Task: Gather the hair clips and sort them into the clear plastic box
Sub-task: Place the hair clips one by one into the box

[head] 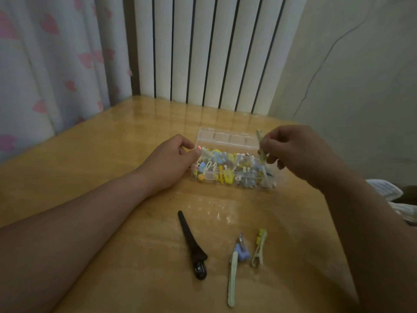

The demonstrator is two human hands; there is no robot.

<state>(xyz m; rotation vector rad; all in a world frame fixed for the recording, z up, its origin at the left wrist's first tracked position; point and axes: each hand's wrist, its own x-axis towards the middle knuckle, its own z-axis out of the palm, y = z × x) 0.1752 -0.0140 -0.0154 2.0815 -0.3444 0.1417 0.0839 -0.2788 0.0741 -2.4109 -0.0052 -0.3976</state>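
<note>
Curtain: the curtain (45, 64) hangs at the far left, pale with pink hearts on it.
Table: a shiny wooden table (108, 143) fills the middle, and all the clips lie on it.
Left hand: the left hand (171, 161) rests on the table at the left end of the clear box. Its fingers are curled, and the thumb and first finger hold that end.
Black clip: the black clip (191, 242) lies alone, near the person. It is long; its thin tip points away and a bit left, and its fat end points toward the person.
Clear box: the clear box (228, 138) sits in the middle of the table, its long side going left to right. Its lid is open and stands up at the back.
Clips in the box: the clips in the box (225, 172) are yellow, blue and white, packed close in its little parts.
Long green clip: the long green clip (232, 281) lies near the person, pointing almost straight away.
Blue clip: the blue clip (242, 251) is small and touches the far end of the long green clip. Its metal tip points away.
Yellow clip: the yellow clip (259, 249) lies just right of the blue clip — yellow end far, split end near.
Radiator: a white radiator (214, 53) stands behind the table.
Held clip: the held clip (261, 143) is pale green and stands almost straight up over the right end of the clear box.
Right hand: the right hand (300, 154) pinches the held clip between thumb and fingertips, with the other fingers curled.
White thing: a white thing (388, 190) sits at the right edge — its marks are too blurry to read.
</note>
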